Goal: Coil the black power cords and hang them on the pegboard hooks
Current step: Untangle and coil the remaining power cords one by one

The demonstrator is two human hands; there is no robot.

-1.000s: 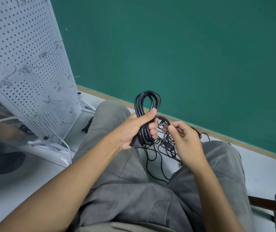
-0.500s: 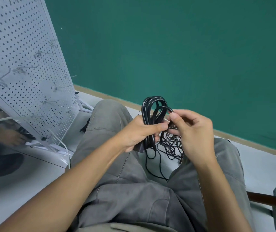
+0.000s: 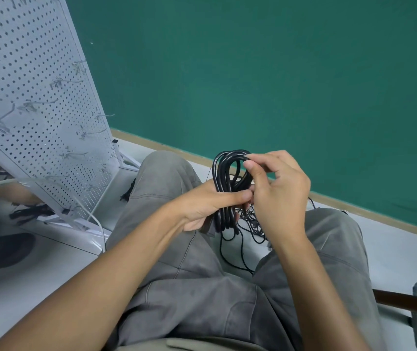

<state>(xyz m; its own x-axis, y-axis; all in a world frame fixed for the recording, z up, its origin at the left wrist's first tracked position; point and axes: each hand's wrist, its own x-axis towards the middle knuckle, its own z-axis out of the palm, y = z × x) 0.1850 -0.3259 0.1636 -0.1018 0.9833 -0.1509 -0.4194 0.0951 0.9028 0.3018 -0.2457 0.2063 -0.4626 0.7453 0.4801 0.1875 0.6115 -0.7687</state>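
At far left, leaning back on a white frame: white perforated metal pegboard (image 3: 28, 79), studded with thin wire hooks (image 3: 37, 105), all bare. Below it, glossy pale floor (image 3: 12, 279) with dark blurred reflections. Over the lap, grey cotton trousers (image 3: 189, 287), creased and matte. Left hand (image 3: 210, 206) wrapped around the middle of the coiled black power cord (image 3: 225, 188), thumb pressed flat across smooth, rubbery strands bunched into a long narrow loop standing upright. Just right, right hand (image 3: 278, 196) curled, thumb and forefinger pinching the rounded top bend of the same coil. Beneath both hands, between the knees, loose thin black cord (image 3: 240, 249) trailing in a tangle to the floor. Behind, flat teal wall (image 3: 278, 72) with a tan baseboard strip (image 3: 369, 214).
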